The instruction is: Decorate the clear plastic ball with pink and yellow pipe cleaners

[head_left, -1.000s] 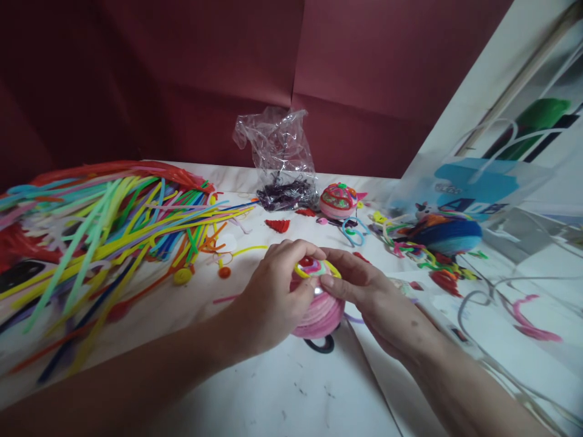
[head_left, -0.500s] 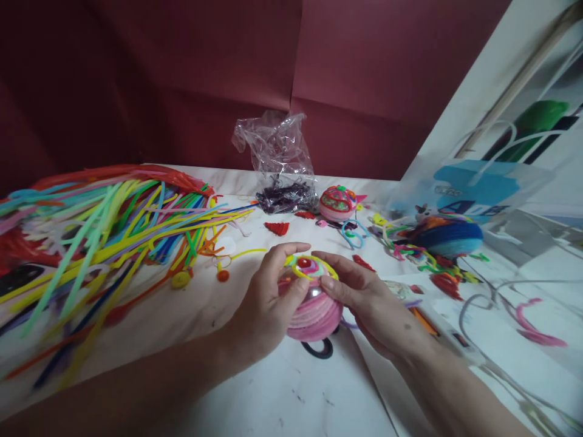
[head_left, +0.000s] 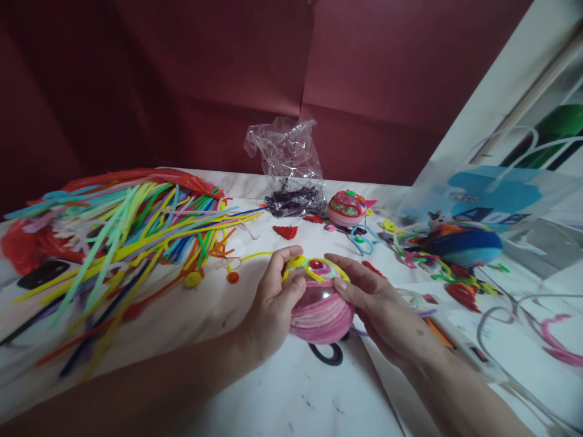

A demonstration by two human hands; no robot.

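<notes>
Between my two hands is a round ball (head_left: 322, 312), wrapped in pink pipe cleaners below, with a shiny bare band above. Its top carries a red, pink and green swirl ringed by a yellow pipe cleaner (head_left: 342, 271). My left hand (head_left: 276, 297) grips the ball's left side, thumb and index finger at a yellow coil (head_left: 296, 261) near the top. On the right side, my right hand (head_left: 378, 300) holds the ball with its thumb on the shiny band and its fingers behind the yellow ring. A black scissors handle (head_left: 325, 354) shows partly under the ball.
Many coloured pipe cleaners (head_left: 122, 224) spread across the left. A clear plastic bag (head_left: 289, 158), a finished-looking pink ball (head_left: 347, 209) and red pieces (head_left: 285, 232) lie behind. At right are a blue ball (head_left: 469, 246), a bag (head_left: 492, 188) and white cables (head_left: 483, 328).
The whole view has shifted, so things appear a little farther right. Both hands still hold the ball, and the yellow coil by my left fingers shows more clearly.
</notes>
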